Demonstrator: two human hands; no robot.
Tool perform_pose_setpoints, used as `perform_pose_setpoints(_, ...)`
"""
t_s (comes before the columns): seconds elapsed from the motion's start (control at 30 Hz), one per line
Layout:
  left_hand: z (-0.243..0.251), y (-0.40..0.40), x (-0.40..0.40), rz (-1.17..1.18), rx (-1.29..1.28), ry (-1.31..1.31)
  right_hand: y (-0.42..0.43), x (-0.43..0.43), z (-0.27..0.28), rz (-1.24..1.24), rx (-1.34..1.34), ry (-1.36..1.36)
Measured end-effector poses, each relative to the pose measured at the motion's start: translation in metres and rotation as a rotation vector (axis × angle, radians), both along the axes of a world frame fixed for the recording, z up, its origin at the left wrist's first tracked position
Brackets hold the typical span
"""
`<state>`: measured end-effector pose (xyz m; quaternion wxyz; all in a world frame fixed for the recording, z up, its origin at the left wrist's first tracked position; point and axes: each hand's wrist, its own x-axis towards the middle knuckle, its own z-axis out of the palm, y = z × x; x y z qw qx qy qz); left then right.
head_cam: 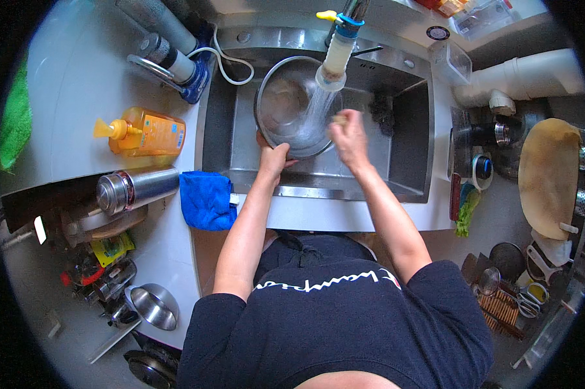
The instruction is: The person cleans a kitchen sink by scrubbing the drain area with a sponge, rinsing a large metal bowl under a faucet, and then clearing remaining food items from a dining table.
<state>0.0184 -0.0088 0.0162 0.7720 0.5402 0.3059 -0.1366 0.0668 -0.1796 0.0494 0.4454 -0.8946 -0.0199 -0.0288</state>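
Observation:
A round stainless steel bowl is tilted inside the sink, its rim gripped by my left hand at the near left side. Water pours into it from a faucet with a translucent extension nozzle. My right hand is at the bowl's right edge, blurred by motion. Pinched in its fingers is a small yellowish scrubber or sponge, too blurred to name surely. Around the bowl lies the steel sink, with a dark patch on its right side.
On the left counter stand an orange pump bottle, a steel thermos, a blue cloth and a metal bowl. A clear plastic container sits right of the sink, near a white pipe. A cutting board stands far right.

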Motion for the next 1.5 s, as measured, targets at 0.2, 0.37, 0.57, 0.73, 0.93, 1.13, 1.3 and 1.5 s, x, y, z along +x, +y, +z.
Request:
perform_pose_setpoints(0.2, 0.005, 0.01, -0.004, -0.088, -0.058, 0.079, 0.034, -0.004, -0.042, 0.662, 0.102, 0.301)
perform_pose_setpoints(0.37, 0.016, -0.01, -0.017, -0.067, -0.294, 0.267, -0.003, 0.066, -0.051, 0.371, -0.777, 0.041)
perform_pose_setpoints(0.57, 0.023, -0.014, -0.008, -0.103, -0.385, 0.264, 0.055, 0.029, -0.057, 0.672, -0.196, 0.091)
perform_pose_setpoints(0.73, 0.024, -0.016, -0.009, -0.126, -0.415, 0.285, 0.039, 0.055, -0.055, 0.165, -0.137, 0.416)
perform_pose_setpoints(0.93, 0.036, -0.02, -0.004, -0.179, -0.448, 0.291, 0.068, 0.015, -0.014, 0.474, 0.384, 0.265)
perform_pose_setpoints(1.13, 0.032, -0.021, -0.004, -0.281, -0.341, 0.243, 0.084, 0.068, -0.056, 0.055, 0.367, -0.09)
perform_pose_setpoints(1.3, 0.029, -0.01, -0.01, -0.191, -0.229, 0.178, 0.095, 0.05, -0.058, -0.07, 0.694, 0.316)
perform_pose_setpoints(1.5, 0.037, 0.025, 0.008, -0.042, 0.233, 0.038, 0.068, 0.025, -0.05, 0.23, 0.577, 0.835)
